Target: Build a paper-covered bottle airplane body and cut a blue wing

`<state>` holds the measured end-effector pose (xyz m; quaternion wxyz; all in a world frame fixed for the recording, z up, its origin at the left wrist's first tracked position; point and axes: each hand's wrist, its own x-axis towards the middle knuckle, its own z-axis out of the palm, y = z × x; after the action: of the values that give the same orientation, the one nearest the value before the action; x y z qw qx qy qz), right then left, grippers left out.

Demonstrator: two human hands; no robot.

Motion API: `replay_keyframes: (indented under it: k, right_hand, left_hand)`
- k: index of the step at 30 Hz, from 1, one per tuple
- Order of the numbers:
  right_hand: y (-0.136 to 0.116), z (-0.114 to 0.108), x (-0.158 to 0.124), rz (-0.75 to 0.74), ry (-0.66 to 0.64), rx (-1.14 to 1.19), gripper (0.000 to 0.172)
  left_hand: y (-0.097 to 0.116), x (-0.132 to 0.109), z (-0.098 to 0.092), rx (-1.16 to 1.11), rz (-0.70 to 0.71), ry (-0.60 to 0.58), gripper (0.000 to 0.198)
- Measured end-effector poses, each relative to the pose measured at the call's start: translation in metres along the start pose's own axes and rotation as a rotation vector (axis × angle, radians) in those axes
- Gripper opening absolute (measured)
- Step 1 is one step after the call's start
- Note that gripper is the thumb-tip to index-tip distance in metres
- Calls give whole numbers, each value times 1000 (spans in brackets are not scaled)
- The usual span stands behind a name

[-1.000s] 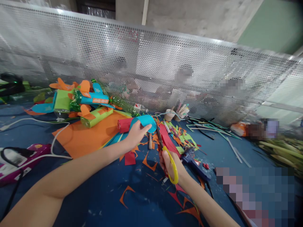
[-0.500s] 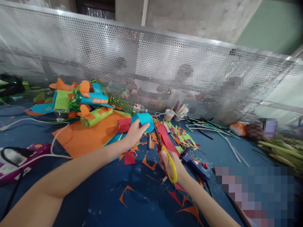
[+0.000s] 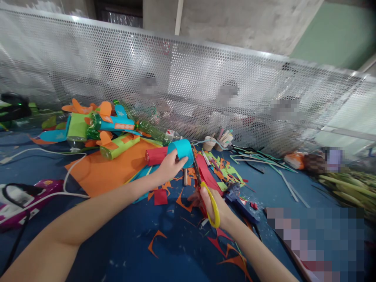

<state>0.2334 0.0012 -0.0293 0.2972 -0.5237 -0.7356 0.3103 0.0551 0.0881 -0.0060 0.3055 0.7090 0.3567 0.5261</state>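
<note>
- Table (image 3: 126, 239), wide and blue, is seen under all the things.
- The orange sheet (image 3: 101, 172) is spread flat to the left.
- The left hand (image 3: 172, 166) is closed in a pinch, thumb on one side and fingers on the other, and blue paper is held in it.
- The right hand (image 3: 222, 203), lower and further right, is curled round yellow handles.
- The scissors (image 3: 197, 171) are held long-ways, pointed up and away, tipped a bit left. Whether the blades are fully closed cannot be told.
- The blue paper (image 3: 182, 149) is held above the table, bent in a round curl, just left of the blade tips. Whether it is touched by them cannot be told. The left hand is nearer to it.
</note>
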Motion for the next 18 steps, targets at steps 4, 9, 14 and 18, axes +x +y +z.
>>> replay_keyframes:
  k: [4,9,14,18]
  right_hand:
    - [2,0,1,4,3,14,62]
    - [0,0,1,1,-11,60,61]
    - [-5,-4,1,-16,-1,1,59]
    - [-5,-4,3,-13,4,-47,60]
  left_hand:
    - [-2,1,1,-11,26,-47,22]
    - [-4,2,0,-15,40,-40,23]
    - [-1,3,-3,-44,43,-98,28]
    - [-1,4,-3,-65,44,-141,30]
